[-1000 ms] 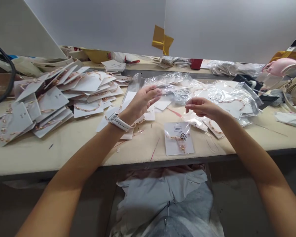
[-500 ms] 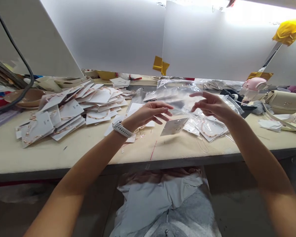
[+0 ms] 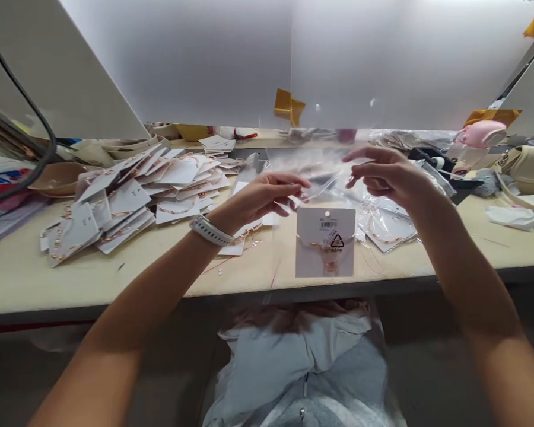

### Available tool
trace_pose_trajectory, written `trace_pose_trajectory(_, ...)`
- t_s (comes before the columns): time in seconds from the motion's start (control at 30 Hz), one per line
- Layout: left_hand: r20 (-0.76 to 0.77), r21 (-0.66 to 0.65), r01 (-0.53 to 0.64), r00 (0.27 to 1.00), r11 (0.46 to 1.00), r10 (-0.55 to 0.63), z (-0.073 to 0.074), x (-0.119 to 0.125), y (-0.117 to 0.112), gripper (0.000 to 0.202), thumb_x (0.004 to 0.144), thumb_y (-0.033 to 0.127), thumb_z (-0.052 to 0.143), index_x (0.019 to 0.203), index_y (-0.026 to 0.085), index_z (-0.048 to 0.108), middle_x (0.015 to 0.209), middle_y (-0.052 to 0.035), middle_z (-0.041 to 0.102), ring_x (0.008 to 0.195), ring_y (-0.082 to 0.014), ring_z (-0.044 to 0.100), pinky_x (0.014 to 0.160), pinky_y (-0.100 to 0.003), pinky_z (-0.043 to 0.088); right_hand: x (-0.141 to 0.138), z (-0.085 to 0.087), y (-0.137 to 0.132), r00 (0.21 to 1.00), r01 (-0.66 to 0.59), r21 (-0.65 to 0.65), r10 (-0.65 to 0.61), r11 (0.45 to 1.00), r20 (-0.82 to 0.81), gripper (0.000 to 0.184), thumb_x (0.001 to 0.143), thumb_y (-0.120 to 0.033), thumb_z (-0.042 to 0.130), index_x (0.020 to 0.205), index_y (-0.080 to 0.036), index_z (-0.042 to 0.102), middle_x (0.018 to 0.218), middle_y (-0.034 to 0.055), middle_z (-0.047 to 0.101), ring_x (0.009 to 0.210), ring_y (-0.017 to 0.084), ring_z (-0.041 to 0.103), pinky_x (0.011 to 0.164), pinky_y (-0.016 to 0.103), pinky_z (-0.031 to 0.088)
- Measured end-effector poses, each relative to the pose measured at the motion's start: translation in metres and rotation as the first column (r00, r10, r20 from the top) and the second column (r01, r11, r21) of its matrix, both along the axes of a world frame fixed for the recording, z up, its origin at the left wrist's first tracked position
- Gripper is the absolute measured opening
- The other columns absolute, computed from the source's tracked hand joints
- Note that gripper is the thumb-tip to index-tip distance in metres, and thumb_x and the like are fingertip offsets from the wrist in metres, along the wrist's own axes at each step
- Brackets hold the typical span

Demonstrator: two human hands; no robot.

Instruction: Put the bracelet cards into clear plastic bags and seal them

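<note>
Both hands are up off the table in a pinch: the left hand has its fingers drawn together, and the right hand brings its thumb and forefinger close, with the other fingers loosely curled. Between them, a clear plastic bag seems to be stretched at its upper edge, though the film is so faint and blurred that the exact hold is hard to call. From the head view, right below that grip at 6 o'clock, sits a white card printed with a recycling triangle, a rose-gold bracelet across its middle. I can't tell whether it hangs in the film or lies on the cream table. Here's the danger: slick film could slide from those fingertips, especially if the pull turns uneven, and a tilt could let the card slip or the bracelet snag. Watch the left side too! At 9 o'clock, a heaped pile of carded bracelets sits near the left wrist and its white watch, so a wide swing could catch loose cards there. At 4 o'clock, bagged cards lie just beyond the right forearm.
</note>
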State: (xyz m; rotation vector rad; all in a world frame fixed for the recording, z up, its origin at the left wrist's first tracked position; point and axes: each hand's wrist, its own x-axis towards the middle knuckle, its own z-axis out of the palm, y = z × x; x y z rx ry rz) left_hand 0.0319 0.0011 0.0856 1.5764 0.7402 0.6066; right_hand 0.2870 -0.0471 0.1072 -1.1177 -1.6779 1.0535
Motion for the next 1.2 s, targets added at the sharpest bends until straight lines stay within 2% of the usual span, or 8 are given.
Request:
trace_pose_trajectory(0.13, -0.293, 0.192, -0.154, 0.933, 0.969, 0.207, -0.043, 0.003, 0.008, 0.026, 0.093, 0.03, 0.05, 0.11, 0.011, 0.054, 0.1, -0.0121, 0.063, 0.076, -0.0154, 0.064, 0.07, -0.031, 0.055, 0.003, -0.051, 0.025, 0.979, 0.149, -0.165, -0.121, 0.975, 0.166, 0.031, 0.077, -0.028, 0.067, 0.106, -0.017, 0.061, 0.077, 0.0032, 0.069, 0.039, 0.002, 0.021, 0.036, 0.023, 0.012)
trace_pose_trajectory(0.23, -0.246, 0.589, -0.221, 0.867, 0.777, 0.433, -0.071, 0.002, 0.005, 0.024, 0.091, 0.031, 0.054, 0.107, 0.015, 0.047, 0.107, -0.0121, 0.055, 0.089, -0.0193, 0.056, 0.082, -0.037, 0.05, 0.007, -0.084, 0.034, 0.917, 0.264, -0.227, -0.171, 0.938, 0.359, 0.037, 0.082, -0.035, 0.064, 0.113, -0.015, 0.058, 0.085, 0.0065, 0.07, 0.041, 0.003, 0.03, 0.037, 0.023, 0.021)
trace_pose_trajectory(0.33, -0.268, 0.901, 0.08, 0.875, 0.426, 0.402, -0.082, 0.006, -0.006, 0.013, 0.094, 0.031, 0.05, 0.092, 0.017, 0.052, 0.094, -0.0076, 0.056, 0.086, -0.0196, 0.053, 0.081, -0.035, 0.047, 0.014, -0.097, 0.038, 0.821, 0.372, -0.105, -0.274, 0.922, 0.5, 0.042, 0.08, -0.042, 0.066, 0.113, -0.016, 0.059, 0.084, 0.0057, 0.069, 0.051, 0.009, 0.047, 0.046, 0.024, 0.032)
trace_pose_trajectory(0.47, -0.527, 0.847, 0.474, 0.808, 0.241, 0.263, -0.084, 0.018, -0.019, 0.035, 0.1, 0.034, 0.037, 0.082, 0.014, 0.06, 0.084, -0.008, 0.062, 0.08, -0.0201, 0.057, 0.076, -0.034, 0.047, 0.017, -0.09, 0.041, 0.661, 0.412, 0.142, -0.402, 0.9, 0.634, 0.029, 0.08, -0.047, 0.066, 0.079, -0.018, 0.065, 0.072, 0.0047, 0.065, 0.065, 0.015, 0.056, 0.061, 0.029, 0.038)
trace_pose_trajectory(0.57, -0.57, 0.816, 0.514, 0.792, 0.264, 0.219, -0.089, 0.022, -0.017, 0.033, 0.1, 0.035, 0.039, 0.102, 0.012, 0.062, 0.104, -0.0118, 0.066, 0.095, -0.0231, 0.06, 0.086, -0.036, 0.048, 0.012, -0.079, 0.042, 0.672, 0.312, 0.01, -0.228, 0.95, 0.705, 0.051, 0.089, -0.055, 0.048, 0.058, -0.017, 0.062, 0.063, 0.0059, 0.063, 0.056, 0.013, 0.051, 0.061, 0.031, 0.038)
trace_pose_trajectory(0.7, -0.593, 0.773, 0.525, 0.798, 0.355, 0.11, -0.1, 0.02, -0.009, 0.042, 0.101, 0.035, 0.037, 0.13, 0.008, 0.051, 0.133, -0.015, 0.057, 0.121, -0.0251, 0.054, 0.106, -0.038, 0.042, 0.005, -0.073, 0.048, 0.683, 0.096, -0.027, -0.046, 0.995, 0.729, 0.035, 0.089, -0.045, 0.05, 0.085, -0.02, 0.073, 0.087, 0.0065, 0.071, 0.078, 0.018, 0.062, 0.073, 0.034, 0.044)
trace_pose_trajectory(1.0, -0.542, 0.751, 0.46, 0.839, 0.474, 0.044, -0.106, 0.013, -0.011, 0.046, 0.099, 0.034, 0.038, 0.132, 0.004, 0.049, 0.136, -0.0198, 0.054, 0.126, -0.0257, 0.052, 0.108, -0.039, 0.042, -0.026, -0.082, 0.088, 0.384, -0.01, 0.052, -0.044, 0.999, 0.922, 0.035, 0.085, -0.034, 0.055, 0.116, -0.02, 0.065, 0.119, 0.0098, 0.063, 0.103, 0.027, 0.06, 0.08, 0.036, 0.045)
trace_pose_trajectory(1.2, -0.488, 0.792, 0.425, 0.872, 0.438, 0.034, -0.108, 0.01, -0.01, 0.039, 0.098, 0.034, 0.039, 0.124, 0.008, 0.055, 0.13, -0.0173, 0.058, 0.12, -0.0249, 0.056, 0.104, -0.038, 0.046, -0.031, -0.098, 0.082, 0.361, 0.063, 0.358, -0.355, 0.932, 0.862, 0.041, 0.087, -0.039, 0.051, 0.123, -0.02, 0.059, 0.119, 0.0114, 0.06, 0.081, 0.023, 0.06, 0.062, 0.034, 0.041)
